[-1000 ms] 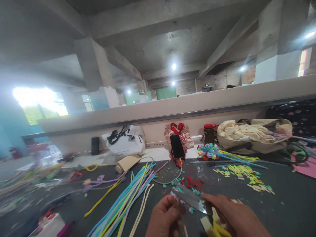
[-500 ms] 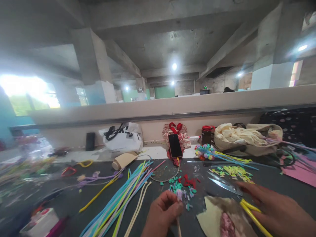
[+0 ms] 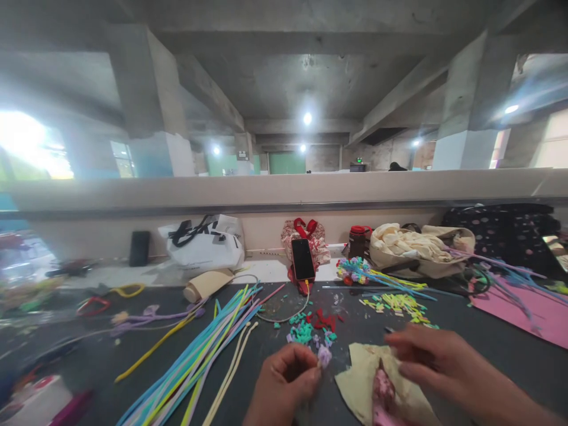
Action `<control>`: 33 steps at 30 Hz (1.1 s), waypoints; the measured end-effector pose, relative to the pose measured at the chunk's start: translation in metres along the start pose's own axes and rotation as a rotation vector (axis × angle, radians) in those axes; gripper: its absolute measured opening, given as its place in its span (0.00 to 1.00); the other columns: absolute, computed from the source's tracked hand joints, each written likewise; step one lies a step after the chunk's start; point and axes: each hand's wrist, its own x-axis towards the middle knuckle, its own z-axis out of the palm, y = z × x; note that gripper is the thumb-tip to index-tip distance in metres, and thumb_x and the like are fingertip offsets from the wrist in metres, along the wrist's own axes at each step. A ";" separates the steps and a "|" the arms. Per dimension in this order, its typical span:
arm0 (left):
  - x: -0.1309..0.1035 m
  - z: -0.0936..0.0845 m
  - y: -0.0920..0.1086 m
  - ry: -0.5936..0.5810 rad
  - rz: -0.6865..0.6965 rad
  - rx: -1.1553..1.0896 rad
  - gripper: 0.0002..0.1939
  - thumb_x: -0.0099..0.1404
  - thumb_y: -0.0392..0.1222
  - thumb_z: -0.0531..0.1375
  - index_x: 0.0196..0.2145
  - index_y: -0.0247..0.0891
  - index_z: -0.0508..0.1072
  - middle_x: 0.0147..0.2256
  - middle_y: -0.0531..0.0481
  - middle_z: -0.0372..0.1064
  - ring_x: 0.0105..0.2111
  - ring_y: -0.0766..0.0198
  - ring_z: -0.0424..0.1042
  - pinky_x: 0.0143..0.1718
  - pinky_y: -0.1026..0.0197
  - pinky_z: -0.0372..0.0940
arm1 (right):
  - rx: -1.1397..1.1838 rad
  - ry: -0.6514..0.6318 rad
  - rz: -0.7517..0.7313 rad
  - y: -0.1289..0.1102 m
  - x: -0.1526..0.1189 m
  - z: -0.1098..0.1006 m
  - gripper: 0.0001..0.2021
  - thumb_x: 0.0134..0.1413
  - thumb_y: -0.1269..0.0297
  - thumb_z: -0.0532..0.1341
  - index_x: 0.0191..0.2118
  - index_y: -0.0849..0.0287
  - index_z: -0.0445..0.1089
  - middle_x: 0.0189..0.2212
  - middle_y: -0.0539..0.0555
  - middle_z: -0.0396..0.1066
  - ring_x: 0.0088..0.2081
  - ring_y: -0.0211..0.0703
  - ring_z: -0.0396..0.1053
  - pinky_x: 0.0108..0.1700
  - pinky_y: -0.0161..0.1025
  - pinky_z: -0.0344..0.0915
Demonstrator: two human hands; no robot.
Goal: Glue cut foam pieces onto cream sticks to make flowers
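Observation:
My left hand (image 3: 286, 381) is closed in a pinch at the front middle of the table. A small lilac flower-like piece (image 3: 325, 356) sticks out at its fingertips; the fingers hide the rest. To the right, my right hand (image 3: 437, 358) hangs over a cream cloth wrap (image 3: 357, 370) with a pink patterned thing (image 3: 382, 393) in its opening. Its index finger and thumb are apart, slightly blurred, with nothing clear between them. A small dark tip shows by the index finger; what it belongs to is hidden. Teal, red and lilac snippets (image 3: 302, 332) lie beyond my left hand.
Long coloured fuzzy stems (image 3: 208, 349) lie left of my hands. Yellow snippets (image 3: 402, 305) and a bundle of small flowers (image 3: 354, 270) are behind my right hand. A phone (image 3: 303, 259) on a cable leans at the back, between a white bag (image 3: 208, 245) and a dark bottle (image 3: 357, 241).
The yellow-handled scissors that were in my right hand are no longer visible. That hand has shifted left over the cloth wrap. The lilac piece is tilted more to the right; the view has turned slightly.

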 end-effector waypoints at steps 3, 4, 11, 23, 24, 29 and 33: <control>-0.002 0.005 -0.003 -0.037 -0.079 -0.071 0.18 0.35 0.50 0.67 0.16 0.36 0.65 0.11 0.59 0.57 0.12 0.75 0.53 0.15 0.70 0.49 | 0.216 -0.159 -0.074 -0.054 0.023 0.018 0.19 0.39 0.73 0.59 0.42 0.53 0.68 0.32 0.49 0.67 0.29 0.35 0.66 0.30 0.30 0.62; -0.002 0.006 -0.004 -0.040 -0.093 -0.089 0.18 0.35 0.49 0.68 0.16 0.36 0.65 0.11 0.59 0.57 0.11 0.75 0.53 0.15 0.70 0.49 | 0.263 -0.186 -0.097 -0.064 0.029 0.024 0.22 0.37 0.74 0.60 0.43 0.53 0.67 0.34 0.49 0.67 0.30 0.35 0.66 0.29 0.29 0.62; 0.003 0.004 -0.014 -0.038 -0.082 -0.173 0.20 0.33 0.50 0.68 0.17 0.36 0.64 0.13 0.57 0.60 0.13 0.74 0.54 0.16 0.69 0.50 | 0.304 -0.259 -0.143 -0.076 0.045 0.045 0.13 0.39 0.69 0.64 0.36 0.56 0.70 0.29 0.46 0.66 0.29 0.34 0.63 0.30 0.29 0.58; 0.005 0.006 -0.017 0.031 -0.013 -0.191 0.19 0.32 0.46 0.69 0.14 0.35 0.64 0.15 0.56 0.60 0.18 0.72 0.57 0.21 0.69 0.51 | 0.270 -0.168 -0.177 -0.072 0.046 0.054 0.08 0.40 0.75 0.60 0.30 0.58 0.71 0.25 0.45 0.64 0.26 0.32 0.60 0.28 0.28 0.55; 0.005 0.006 -0.017 0.034 -0.024 -0.182 0.18 0.32 0.46 0.69 0.15 0.35 0.64 0.15 0.56 0.60 0.18 0.72 0.57 0.21 0.69 0.51 | 0.268 -0.170 -0.178 -0.072 0.046 0.055 0.08 0.40 0.75 0.60 0.30 0.58 0.71 0.24 0.45 0.64 0.26 0.32 0.60 0.28 0.28 0.55; 0.005 0.005 -0.017 0.032 -0.016 -0.172 0.18 0.33 0.45 0.69 0.14 0.34 0.65 0.15 0.56 0.60 0.17 0.73 0.57 0.21 0.69 0.51 | 0.244 -0.179 -0.181 -0.073 0.046 0.053 0.08 0.40 0.74 0.59 0.29 0.58 0.71 0.24 0.45 0.64 0.26 0.31 0.60 0.28 0.28 0.55; 0.005 0.003 -0.013 -0.001 -0.069 -0.163 0.18 0.33 0.46 0.69 0.16 0.34 0.66 0.15 0.55 0.63 0.16 0.72 0.58 0.20 0.69 0.51 | 0.234 -0.254 -0.142 -0.072 0.043 0.047 0.19 0.33 0.67 0.66 0.38 0.52 0.69 0.31 0.46 0.67 0.32 0.37 0.64 0.33 0.30 0.59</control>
